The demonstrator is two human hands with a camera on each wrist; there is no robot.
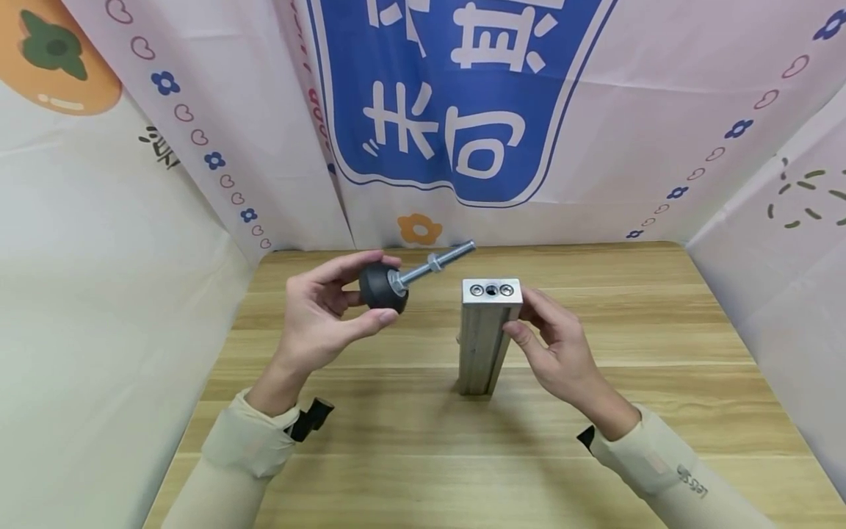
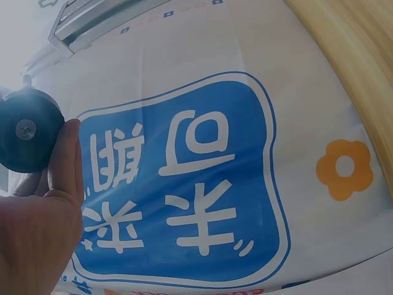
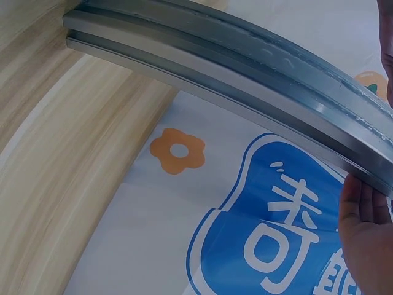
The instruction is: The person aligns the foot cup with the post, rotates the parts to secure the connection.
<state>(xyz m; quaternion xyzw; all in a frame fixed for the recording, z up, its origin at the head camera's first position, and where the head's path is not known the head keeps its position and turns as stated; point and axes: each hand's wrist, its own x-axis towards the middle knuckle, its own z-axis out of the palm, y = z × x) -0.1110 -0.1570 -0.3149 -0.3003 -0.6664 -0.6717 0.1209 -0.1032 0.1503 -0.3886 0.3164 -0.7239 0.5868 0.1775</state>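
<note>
My left hand (image 1: pixel 324 308) grips a leveling foot (image 1: pixel 383 288) by its round black base, thumb on the near side and fingers behind. Its threaded stud, with a nut partway along, points up and right toward the profile. In the left wrist view the flat underside of the black base (image 2: pixel 27 130) faces the camera. An aluminum profile (image 1: pixel 485 338) stands upright on the table, its top plate showing two screws and a threaded hole between them. My right hand (image 1: pixel 558 349) holds the profile near its top, thumb on the near face. The stud's tip is apart from the plate.
The wood-grain table (image 1: pixel 396 455) ends at a white cloth backdrop (image 1: pixel 595 169) with a blue printed panel. Cloth walls also rise at left and right. Dark wrist mounts (image 1: pixel 311 420) sit at both cuffs.
</note>
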